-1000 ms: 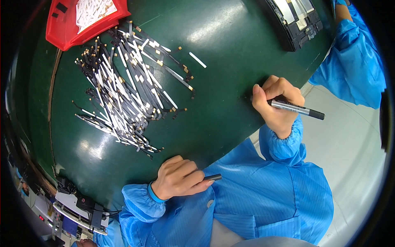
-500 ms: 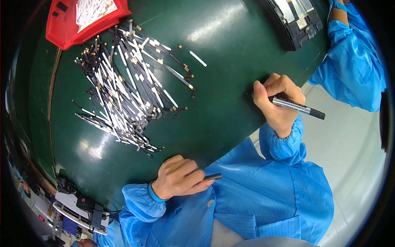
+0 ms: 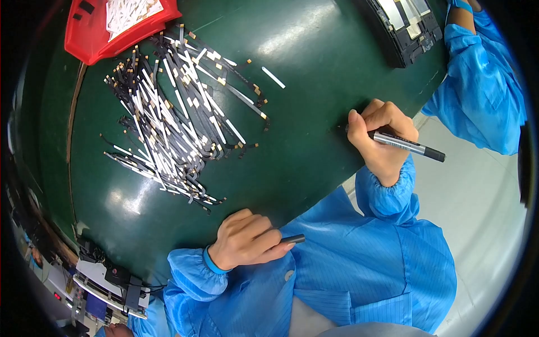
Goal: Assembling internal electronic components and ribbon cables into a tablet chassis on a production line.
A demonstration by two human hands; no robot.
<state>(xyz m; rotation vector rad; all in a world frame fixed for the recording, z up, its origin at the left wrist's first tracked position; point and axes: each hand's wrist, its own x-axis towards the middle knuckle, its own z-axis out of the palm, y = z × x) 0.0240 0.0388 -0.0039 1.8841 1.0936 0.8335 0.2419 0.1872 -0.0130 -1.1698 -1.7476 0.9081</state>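
Note:
My right hand, over the right side of the green table, is closed round a marker pen with a silver barrel and black ends. The pen's writing end is hidden by the fingers. By the table's near edge, my left hand is curled, with a black pen cap sticking out between thumb and fingers. Beyond that hand lies a loose heap of thin black and white flex cables with gold-coloured ends. A single white strip rests apart, to the right of the heap.
A red bin holding small white pieces stands at the far left. At the far right is a black tray-like block with pale panels. Beside it, another person's blue sleeve reaches the table edge. Equipment with cables sits at the lower left.

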